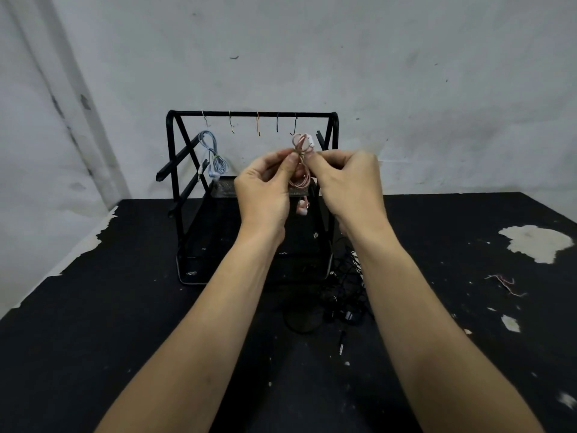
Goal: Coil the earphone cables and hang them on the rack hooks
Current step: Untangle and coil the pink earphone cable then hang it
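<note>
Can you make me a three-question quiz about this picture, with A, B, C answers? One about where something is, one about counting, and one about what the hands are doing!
1. Where does the blue earphone cable hang?
A. near the left end of the rack
B. on the middle hook
C. on the table

2. How many hooks hang from the rack's top bar?
A. three
B. five
C. eight

3. What are the left hand and right hand doing?
A. resting flat on the table
B. both pinching the pink earphone cable
C. lifting the rack

Answers:
1. A, the blue coil dangles by the rack's left end.
2. B, five thin hooks show along the bar.
3. B, fingertips of both hands close on the pink bundle, held up in front of the rack.
</note>
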A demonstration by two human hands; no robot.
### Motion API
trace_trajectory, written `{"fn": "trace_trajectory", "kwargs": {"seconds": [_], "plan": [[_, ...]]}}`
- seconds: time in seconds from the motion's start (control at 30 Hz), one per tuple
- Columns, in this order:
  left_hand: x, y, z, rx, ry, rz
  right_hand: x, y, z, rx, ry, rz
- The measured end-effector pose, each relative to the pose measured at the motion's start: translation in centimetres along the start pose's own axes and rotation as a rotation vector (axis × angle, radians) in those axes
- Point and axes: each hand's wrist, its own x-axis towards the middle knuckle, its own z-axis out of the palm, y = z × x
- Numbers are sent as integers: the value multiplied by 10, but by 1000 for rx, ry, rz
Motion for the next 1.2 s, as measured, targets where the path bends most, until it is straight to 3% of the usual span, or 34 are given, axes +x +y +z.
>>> {"fn": "trace_trajectory", "kwargs": {"seconds": [0.27, 0.4, 0.6, 0.87, 1.0, 1.2], "plan": [[4, -1, -1, 12, 27, -59, -8, -1, 11, 135, -118, 47], [0, 2, 1, 42, -74, -223, -7, -2, 9, 143, -90, 80], [0, 8, 8, -237, -124, -352, -1, 0, 2, 206, -96, 123], [6, 12, -2, -229, -295, -481, 6, 4, 4, 392, -190, 121], [5, 10, 0, -224, -261, -451, 7, 3, 3, 395, -228, 156], [1, 4, 6, -182, -123, -289, 9, 8, 1, 320, -146, 121]]}}
